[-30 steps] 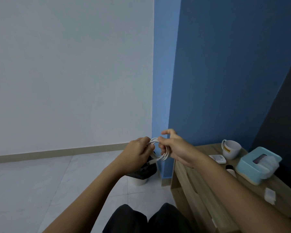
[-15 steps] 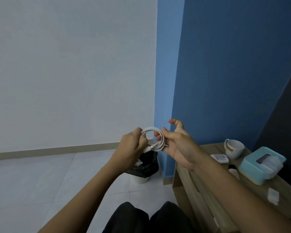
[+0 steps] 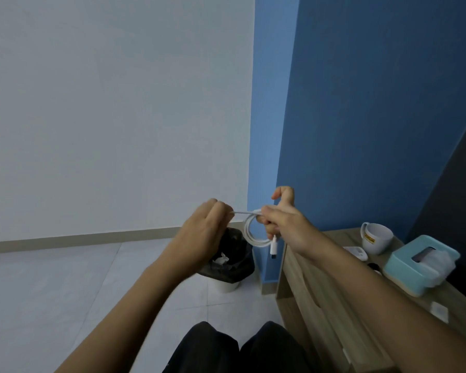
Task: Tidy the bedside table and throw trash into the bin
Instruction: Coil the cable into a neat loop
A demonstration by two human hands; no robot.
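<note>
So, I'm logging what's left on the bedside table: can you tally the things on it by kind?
Mug: 1
Tissue box: 1
Small white device: 1
Small dark item, partly hidden: 1
Small white packet: 1
Total: 5
The white cable is in the hands, not counted.

Your left hand (image 3: 203, 232) hides part of the bin (image 3: 230, 261); the mug (image 3: 375, 238) label is unreadable.
</note>
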